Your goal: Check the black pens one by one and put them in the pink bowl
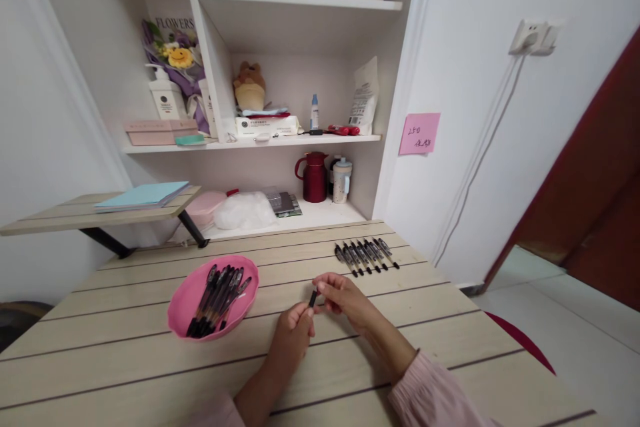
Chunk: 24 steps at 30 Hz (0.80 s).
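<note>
Between my two hands, above the table's middle, is a black pen (313, 297), mostly hidden by fingers. My left hand (293, 333) is closed around its lower part. The thumb and fingertips of my right hand (345, 298) pinch at its upper end; whether they grip the cap or something smaller I cannot make out. To the left, a pink bowl (180, 303) with a wavy rim holds several similar black pens (220, 297) in a loose bundle. Beyond my right hand, a slanted row of several pens (365, 255) lies side by side on the table.
The slatted wooden table (165, 387) meets a white shelf unit (300, 3). A small raised stand (65, 210) with blue paper (143, 196) is at back left. A red jug (315, 178) and a cup (342, 180) stand on the lower shelf. A pink note (419, 133) sticks to the wall.
</note>
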Available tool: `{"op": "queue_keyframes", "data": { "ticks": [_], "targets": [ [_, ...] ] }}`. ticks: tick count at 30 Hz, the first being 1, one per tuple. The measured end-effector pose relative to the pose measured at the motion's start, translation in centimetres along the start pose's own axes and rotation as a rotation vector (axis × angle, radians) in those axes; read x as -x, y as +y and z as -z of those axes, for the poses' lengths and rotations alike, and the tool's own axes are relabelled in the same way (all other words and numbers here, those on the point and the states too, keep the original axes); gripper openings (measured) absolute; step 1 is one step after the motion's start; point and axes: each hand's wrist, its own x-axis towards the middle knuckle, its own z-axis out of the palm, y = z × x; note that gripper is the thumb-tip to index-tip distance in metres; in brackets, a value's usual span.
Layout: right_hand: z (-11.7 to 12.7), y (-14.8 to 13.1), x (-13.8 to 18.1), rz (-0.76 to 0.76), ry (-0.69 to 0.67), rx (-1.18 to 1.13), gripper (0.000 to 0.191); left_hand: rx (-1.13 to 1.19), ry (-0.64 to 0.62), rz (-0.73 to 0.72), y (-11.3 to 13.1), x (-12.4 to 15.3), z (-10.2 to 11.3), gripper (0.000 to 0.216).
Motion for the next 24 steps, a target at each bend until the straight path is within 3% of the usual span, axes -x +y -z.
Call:
{"op": "queue_keyframes", "data": {
  "ticks": [3,9,13,20,24],
  "targets": [
    [2.3,-0.5,-2.0,-0.01,0.172,0.515,0.025,0.03,0.014,0.0,0.3,0.0,0.1,0.035],
    [6.8,-1.3,-7.6,-0.133,0.306,0.904,0.023,0.057,0.007,0.032,0.6,-0.1,0.3,0.036],
    [6.1,-0.7,-9.6,-0.199,0.282,1.092,0.033,0.068,0.004,0.018,0.3,-0.3,0.5,0.041],
    [4.2,0.1,-10.4,-0.175,0.262,1.279,0.021,0.076,-0.015,0.024,0.3,-0.3,0.6,0.041],
    [3.7,0.1,-10.1,-0.154,0.273,1.321,0.024,0.076,-0.015,0.029,0.2,-0.3,0.5,0.041]
  ]
}}
